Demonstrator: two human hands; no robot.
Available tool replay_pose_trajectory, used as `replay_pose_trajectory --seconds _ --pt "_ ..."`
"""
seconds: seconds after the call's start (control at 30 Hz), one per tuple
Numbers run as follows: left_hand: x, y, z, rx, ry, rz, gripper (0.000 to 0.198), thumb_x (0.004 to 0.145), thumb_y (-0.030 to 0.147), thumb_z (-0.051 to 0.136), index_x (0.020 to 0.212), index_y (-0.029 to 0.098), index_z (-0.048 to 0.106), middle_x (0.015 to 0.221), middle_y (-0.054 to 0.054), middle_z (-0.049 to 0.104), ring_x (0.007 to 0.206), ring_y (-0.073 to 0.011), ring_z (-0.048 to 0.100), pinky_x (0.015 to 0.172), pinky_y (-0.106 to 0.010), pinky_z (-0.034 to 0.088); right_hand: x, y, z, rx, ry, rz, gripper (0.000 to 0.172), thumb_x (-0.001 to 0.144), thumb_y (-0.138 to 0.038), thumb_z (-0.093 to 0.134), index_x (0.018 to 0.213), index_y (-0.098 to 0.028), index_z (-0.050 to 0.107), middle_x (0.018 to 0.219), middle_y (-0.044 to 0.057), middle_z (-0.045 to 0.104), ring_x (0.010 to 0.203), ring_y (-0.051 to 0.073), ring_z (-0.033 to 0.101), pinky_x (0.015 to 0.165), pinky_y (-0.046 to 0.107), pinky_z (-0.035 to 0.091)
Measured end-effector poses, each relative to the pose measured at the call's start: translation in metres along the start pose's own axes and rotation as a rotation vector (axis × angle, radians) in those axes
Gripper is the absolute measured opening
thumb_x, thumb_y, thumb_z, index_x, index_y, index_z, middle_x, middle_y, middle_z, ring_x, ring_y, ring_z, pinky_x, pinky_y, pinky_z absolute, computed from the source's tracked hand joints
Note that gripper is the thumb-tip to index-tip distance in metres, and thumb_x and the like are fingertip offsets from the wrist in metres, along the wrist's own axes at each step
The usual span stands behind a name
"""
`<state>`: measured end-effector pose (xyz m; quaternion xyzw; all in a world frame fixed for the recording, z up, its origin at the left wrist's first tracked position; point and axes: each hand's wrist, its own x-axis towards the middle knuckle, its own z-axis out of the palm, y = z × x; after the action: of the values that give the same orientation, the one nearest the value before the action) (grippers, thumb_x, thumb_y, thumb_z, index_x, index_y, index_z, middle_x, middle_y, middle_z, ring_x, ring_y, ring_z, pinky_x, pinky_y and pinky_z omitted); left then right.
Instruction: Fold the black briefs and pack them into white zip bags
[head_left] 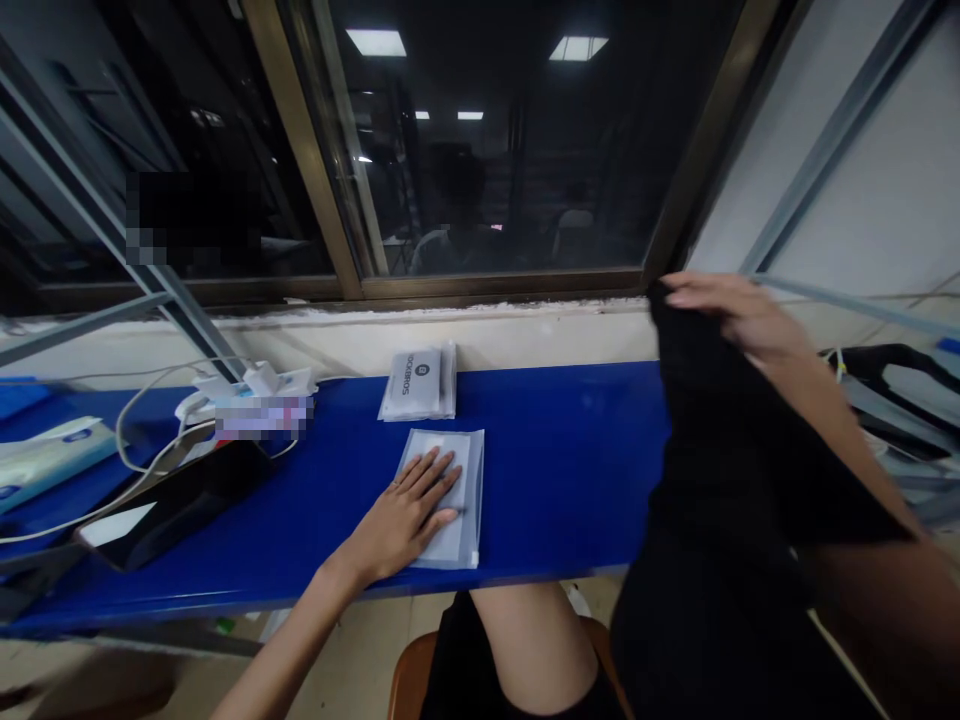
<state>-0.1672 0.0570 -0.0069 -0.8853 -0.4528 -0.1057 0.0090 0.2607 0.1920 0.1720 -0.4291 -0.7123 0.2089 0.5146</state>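
Observation:
My left hand [420, 505] lies flat with fingers spread on a clear zip-lock plastic bag [469, 500] near the table's front edge. Something pale and flat shows inside that bag, partly covered by the hand. On the right, my right hand [742, 305] is raised and closed on the upper end of a black cloth [712, 450]. The cloth hangs down past the table edge toward my lap, and its kind of garment cannot be made out. Behind the first bag lies a small stack of similar clear bags [418, 385] with printed lettering.
White power strips and cables [262, 380] sit at the table's left, beside a black box-like object [180, 500] and a tissue pack [56, 460]. Metal frame posts [169, 300] stand at both sides. Black items [900, 385] lie at far right. A window rises behind the blue table [562, 460].

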Motion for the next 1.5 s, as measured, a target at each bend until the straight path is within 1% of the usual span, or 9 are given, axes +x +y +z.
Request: replay_pose_trajectory --seconds 0.1,0.37,0.63,0.73,0.87,1.03,1.2,1.33,1.5 --pt "0.002 -0.001 -0.001 -0.005 0.017 -0.022 0.058 0.105 0.048 0.043 0.158 0.025 0.039 0.166 -0.006 0.031 0.155 -0.029 0.025 0.126 -0.053 0.028 0.027 0.04 0.029 -0.127 -0.322 0.251 0.028 0.085 -0.026 0.072 0.111 -0.014 0.075 0.095 0.011 0.079 0.078 0.02 0.074 0.07 0.031 0.057" --pt "0.003 0.0 0.001 -0.037 0.041 -0.039 0.056 0.104 0.046 0.047 0.156 0.026 0.042 0.165 -0.005 0.034 0.155 -0.0278 0.026 0.125 -0.053 0.031 -0.036 0.105 0.065 -0.653 -0.288 0.16 0.033 0.084 -0.001 0.054 0.103 -0.014 0.078 0.106 0.014 0.077 0.099 0.025 0.073 0.096 0.036 0.054" --pt "0.004 -0.001 0.003 -0.048 0.067 -0.053 0.054 0.104 0.046 0.047 0.155 0.026 0.045 0.163 -0.004 0.037 0.154 -0.0267 0.029 0.125 -0.052 0.031 -0.111 0.096 0.041 -0.877 -0.519 0.085 0.048 0.089 -0.055 0.067 0.127 -0.026 0.07 0.128 0.013 0.069 0.123 0.041 0.059 0.095 0.059 0.051" --pt "0.005 -0.001 0.003 -0.049 0.071 -0.057 0.054 0.104 0.048 0.046 0.152 0.024 0.049 0.163 -0.005 0.039 0.154 -0.0271 0.03 0.125 -0.052 0.031 -0.109 0.086 0.019 -0.961 -0.679 0.093 0.034 0.084 -0.043 0.074 0.114 -0.027 0.073 0.126 0.011 0.069 0.119 0.037 0.062 0.088 0.049 0.054" --pt "0.005 -0.001 0.005 -0.039 0.068 -0.074 0.055 0.104 0.051 0.044 0.151 0.022 0.051 0.162 -0.006 0.039 0.154 -0.0272 0.029 0.126 -0.053 0.03 -0.11 0.042 0.015 -1.165 -0.405 0.063 0.021 0.091 -0.022 0.061 0.109 -0.017 0.071 0.113 0.015 0.073 0.101 0.033 0.071 0.086 0.046 0.054" --pt "0.005 -0.002 0.006 -0.035 0.072 -0.074 0.055 0.105 0.052 0.043 0.151 0.023 0.05 0.163 -0.005 0.039 0.154 -0.027 0.029 0.126 -0.052 0.03 -0.116 -0.001 0.009 -0.422 -0.744 0.034 0.029 0.091 -0.046 0.066 0.104 -0.021 0.074 0.098 0.009 0.077 0.079 0.023 0.075 0.069 0.033 0.058" --pt "0.004 0.003 0.004 -0.003 0.123 -0.091 0.054 0.103 0.051 0.047 0.146 0.022 0.057 0.158 -0.008 0.047 0.15 -0.0312 0.038 0.12 -0.056 0.039 -0.12 0.054 0.028 -0.428 -0.359 0.208 0.052 0.098 -0.057 0.046 0.109 -0.015 0.075 0.104 0.016 0.078 0.091 0.029 0.077 0.083 0.044 0.062" --pt "-0.002 0.003 0.005 0.1 0.233 -0.226 0.046 0.1 0.051 0.05 0.132 0.024 0.07 0.144 -0.01 0.062 0.137 -0.0373 0.054 0.109 -0.062 0.049 -0.123 0.109 0.052 -0.802 -0.559 0.227 0.079 0.095 -0.066 0.047 0.152 -0.012 0.049 0.157 0.022 0.044 0.149 0.041 0.037 0.121 0.062 0.03" --pt "-0.011 -0.014 0.006 0.052 0.148 -0.149 0.056 0.103 0.055 0.045 0.147 0.022 0.057 0.155 -0.008 0.051 0.147 -0.0308 0.042 0.122 -0.054 0.038 -0.099 0.136 0.031 -0.814 -0.86 0.215 0.094 0.088 -0.084 0.041 0.164 -0.034 0.017 0.171 0.008 0.001 0.155 0.041 -0.009 0.117 0.076 -0.004"
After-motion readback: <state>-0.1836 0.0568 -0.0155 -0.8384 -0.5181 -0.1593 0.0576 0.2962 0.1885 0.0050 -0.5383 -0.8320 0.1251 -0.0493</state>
